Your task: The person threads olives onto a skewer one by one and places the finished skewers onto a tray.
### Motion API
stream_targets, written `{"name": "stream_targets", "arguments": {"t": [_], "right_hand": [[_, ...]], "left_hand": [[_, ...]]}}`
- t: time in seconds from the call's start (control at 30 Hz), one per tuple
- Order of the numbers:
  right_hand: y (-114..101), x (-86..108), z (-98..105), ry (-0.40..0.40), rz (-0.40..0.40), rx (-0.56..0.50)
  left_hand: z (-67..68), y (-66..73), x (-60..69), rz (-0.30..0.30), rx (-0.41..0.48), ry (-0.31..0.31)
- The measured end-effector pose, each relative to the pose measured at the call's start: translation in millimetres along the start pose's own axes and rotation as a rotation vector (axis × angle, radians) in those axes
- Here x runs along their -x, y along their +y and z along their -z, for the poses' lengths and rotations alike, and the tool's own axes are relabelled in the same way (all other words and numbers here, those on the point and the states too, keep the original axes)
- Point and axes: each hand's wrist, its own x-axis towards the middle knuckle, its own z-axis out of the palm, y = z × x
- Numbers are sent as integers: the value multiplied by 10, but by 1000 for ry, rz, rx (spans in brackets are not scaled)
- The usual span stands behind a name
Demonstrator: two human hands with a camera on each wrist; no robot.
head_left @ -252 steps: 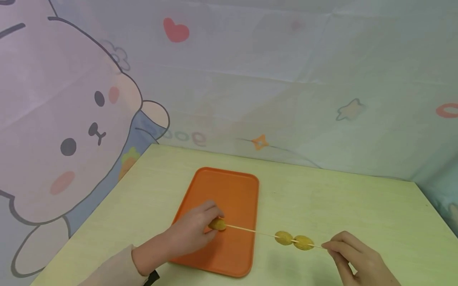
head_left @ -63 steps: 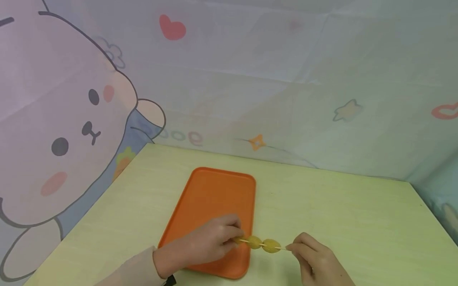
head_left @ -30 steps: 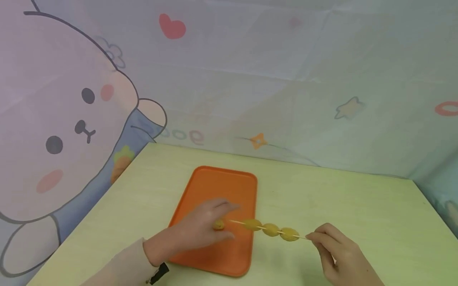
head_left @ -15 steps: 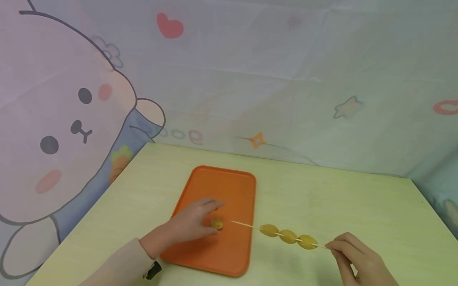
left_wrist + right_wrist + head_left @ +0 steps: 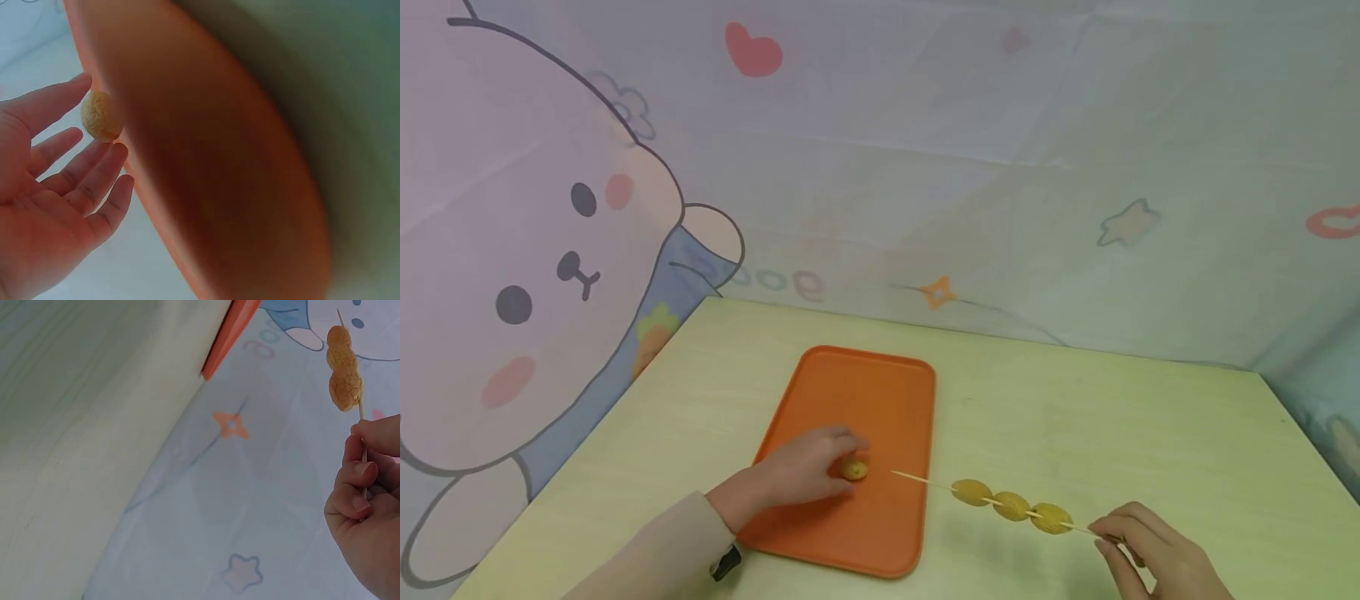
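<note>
A thin wooden skewer (image 5: 917, 478) carries three yellow, wrinkled oval balls (image 5: 1011, 506), strung close together nearer its right end. My right hand (image 5: 1161, 546) pinches that end between thumb and fingers; in the right wrist view the remaining fingers curl round the stick (image 5: 361, 412). The skewer's bare tip points left over the orange tray (image 5: 880, 392). On the tray sits one loose ball (image 5: 854, 470) of the same kind. My left hand (image 5: 793, 468) is around it, thumb and fingers spread on either side. The left wrist view shows the loose ball (image 5: 101, 117) between thumb and loosely bent fingers.
The tray lies on a pale yellow-green table (image 5: 1075, 417), left of its middle. Behind the table hangs a printed cloth (image 5: 1000, 167) with a cartoon bear at left. The table's back edge meets the cloth.
The skewer now has three balls where it had two at first. My left hand has left the strung balls and moved left to the loose ball. The right hand drew the skewer right.
</note>
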Motion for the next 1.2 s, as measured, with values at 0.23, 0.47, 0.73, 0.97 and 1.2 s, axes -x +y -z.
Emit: {"name": "stream_targets", "arguments": {"t": [0.23, 0.47, 0.73, 0.97, 1.2], "right_hand": [[8, 16, -23, 0, -3, 3], [15, 23, -44, 16, 11, -10], [29, 29, -63, 26, 29, -23], [47, 2, -46, 15, 47, -19], [53, -51, -72, 24, 79, -37]], "left_hand": [[-31, -27, -28, -15, 27, -11], [-30, -48, -57, -24, 32, -19], [-38, -55, -67, -37, -1, -24], [-42, -61, -68, -51, -10, -18], [16, -17, -17, -64, 8, 25]]}}
